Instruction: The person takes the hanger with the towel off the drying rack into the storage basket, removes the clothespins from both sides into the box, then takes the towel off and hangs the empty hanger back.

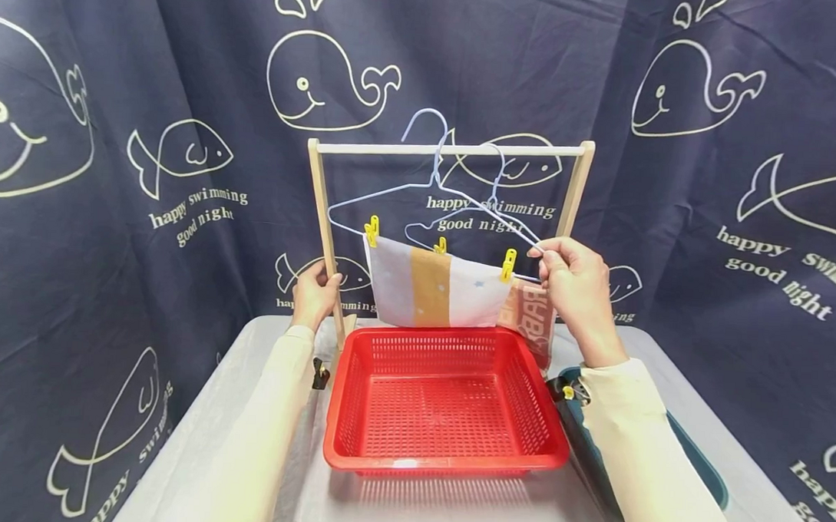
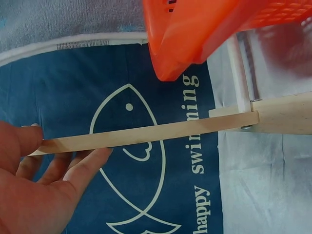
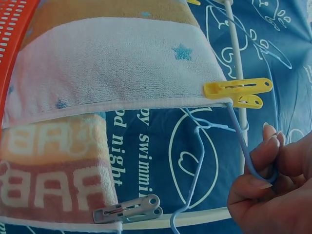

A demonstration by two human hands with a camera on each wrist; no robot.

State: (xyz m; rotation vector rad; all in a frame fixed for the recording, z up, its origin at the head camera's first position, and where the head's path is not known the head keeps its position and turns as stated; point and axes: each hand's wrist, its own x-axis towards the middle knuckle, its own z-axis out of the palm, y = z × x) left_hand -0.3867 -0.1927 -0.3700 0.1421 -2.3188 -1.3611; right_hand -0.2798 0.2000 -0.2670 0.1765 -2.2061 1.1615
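Note:
My right hand (image 1: pixel 579 293) pinches the lower right corner of a light blue wire hanger (image 1: pixel 379 192). From this hanger hangs a white towel (image 1: pixel 396 283) with a mustard stripe, fastened by yellow clothespins (image 1: pixel 508 266) at both ends. Whether its hook rests on the rod (image 1: pixel 367 148) cannot be told. My left hand (image 1: pixel 313 296) grips the left wooden post (image 2: pixel 131 136) of the drying rack, thumb on one side and fingers on the other. Behind, a second blue hanger (image 1: pixel 496 188) hangs on the rod, bearing a pinkish-brown lettered towel (image 3: pixel 83 180) with a grey clothespin (image 3: pixel 127 209).
A red perforated basket (image 1: pixel 445 467) stands on the grey-covered table (image 1: pixel 204 445) in front of the rack. To its right, a teal tray (image 1: pixel 708 471) lies partly under my right forearm. A dark curtain (image 1: pixel 210 69) with whale and fish drawings surrounds the table.

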